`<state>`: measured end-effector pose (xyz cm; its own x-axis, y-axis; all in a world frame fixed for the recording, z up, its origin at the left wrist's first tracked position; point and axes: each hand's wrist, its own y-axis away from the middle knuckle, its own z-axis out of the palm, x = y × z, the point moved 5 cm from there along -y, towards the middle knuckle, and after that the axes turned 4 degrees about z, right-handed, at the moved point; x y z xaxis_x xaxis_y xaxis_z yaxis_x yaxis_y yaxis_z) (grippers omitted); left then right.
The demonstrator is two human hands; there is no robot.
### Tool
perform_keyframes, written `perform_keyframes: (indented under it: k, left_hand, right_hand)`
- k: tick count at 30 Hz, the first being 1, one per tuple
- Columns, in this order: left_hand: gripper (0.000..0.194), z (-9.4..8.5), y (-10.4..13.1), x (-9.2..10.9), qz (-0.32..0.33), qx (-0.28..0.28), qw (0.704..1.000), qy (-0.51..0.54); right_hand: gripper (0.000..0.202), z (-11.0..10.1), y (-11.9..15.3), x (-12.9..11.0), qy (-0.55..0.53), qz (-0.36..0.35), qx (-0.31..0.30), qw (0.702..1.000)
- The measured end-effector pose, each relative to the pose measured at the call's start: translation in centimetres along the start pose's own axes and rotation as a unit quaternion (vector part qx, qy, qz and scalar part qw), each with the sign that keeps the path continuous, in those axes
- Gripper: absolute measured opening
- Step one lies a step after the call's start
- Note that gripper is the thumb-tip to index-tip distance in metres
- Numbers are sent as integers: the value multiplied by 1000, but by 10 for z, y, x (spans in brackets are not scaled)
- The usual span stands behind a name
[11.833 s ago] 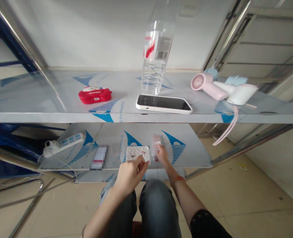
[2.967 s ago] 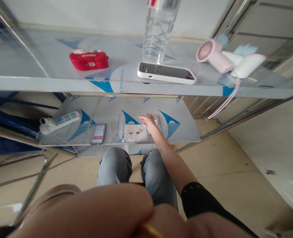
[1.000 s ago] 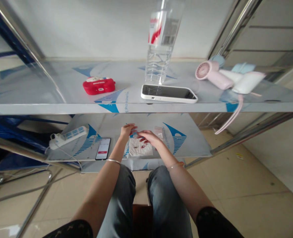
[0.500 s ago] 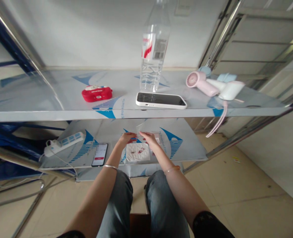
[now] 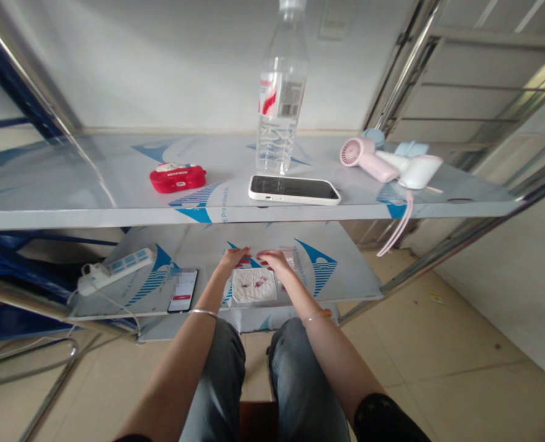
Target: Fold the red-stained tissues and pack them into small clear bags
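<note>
On the lower shelf (image 5: pixel 134 294), a white crumpled tissue (image 5: pixel 254 286) with small dark red bits on it lies between my forearms. My left hand (image 5: pixel 233 256) is just beyond its left edge, fingers closed together and pointing right. Facing it, my right hand (image 5: pixel 274 260) also has its fingers closed, a small gap from the left. Whatever the fingertips pinch is too small to make out. A clear packet with pinkish contents (image 5: pixel 289 255) lies beside my right hand, partly hidden by it.
A phone (image 5: pixel 183 291) and a white power strip (image 5: pixel 115 270) with cables lie left on the lower shelf. The upper shelf (image 5: pixel 235 213) holds a red case (image 5: pixel 177 178), bottle (image 5: pixel 281 104), white-cased phone (image 5: pixel 294 189) and small pink fan (image 5: pixel 368 161).
The view has shifted slightly. A thin clear strand or film seen above my fingertips before no longer shows there. My hands remain close together beyond the tissue.
</note>
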<state>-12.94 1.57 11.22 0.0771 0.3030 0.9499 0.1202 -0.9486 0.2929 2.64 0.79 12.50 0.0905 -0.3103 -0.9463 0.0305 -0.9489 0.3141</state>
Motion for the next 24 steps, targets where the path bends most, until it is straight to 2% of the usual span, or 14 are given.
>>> perform_keyframes:
  k: [4, 7, 11, 15, 24]
  left_hand:
    - [34, 5, -1, -3, 10, -61, 998, -31]
    - [30, 2, -2, -1, 32, -43, 998, -43]
    - [33, -4, -2, 2, 42, -17, 998, -51]
    - [35, -6, -1, -1, 23, -12, 998, -57]
    - [22, -9, 0, -1, -12, 14, 998, -60]
  right_hand:
    - [19, -1, 0, 2, 7, 7, 9, 1000]
    - [21, -3, 4, -1, 20, 22, 10, 1000]
    - [20, -1, 12, -7, 59, 54, -26, 996]
    - [22, -1, 14, -10, 80, 60, -23, 995]
    - [25, -3, 7, -1, 88, 69, -4, 994]
